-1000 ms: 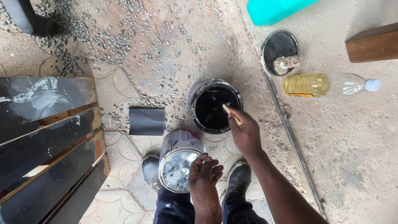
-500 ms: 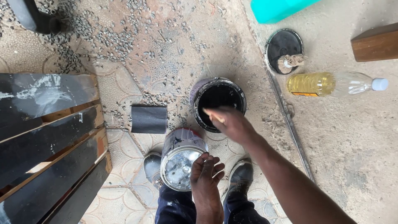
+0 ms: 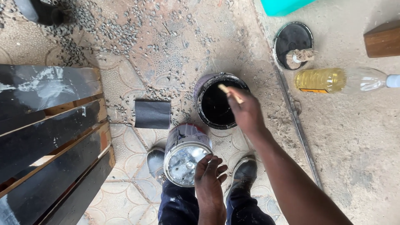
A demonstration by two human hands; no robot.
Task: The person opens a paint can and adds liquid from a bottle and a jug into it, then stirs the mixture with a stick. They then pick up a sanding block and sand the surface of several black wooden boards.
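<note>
Tipping is the main risk, judging by the pose: the silver tin (image 3: 185,156) at lower centre leans on its side under the left hand (image 3: 209,175), whose fingers (image 3: 216,166) spread loosely over its rim, so it could roll; the right hand (image 3: 246,112), fingers closed around a pale stick (image 3: 230,93), holds it over the open can of black paint (image 3: 216,104) at centre, where drips could spatter the floor (image 3: 175,50).

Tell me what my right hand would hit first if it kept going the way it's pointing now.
Most likely the open can of black paint. Your right hand holds a pale stick angled up and left over the can's mouth, so the black liquid or the far rim comes first; height above it is unclear.
</note>
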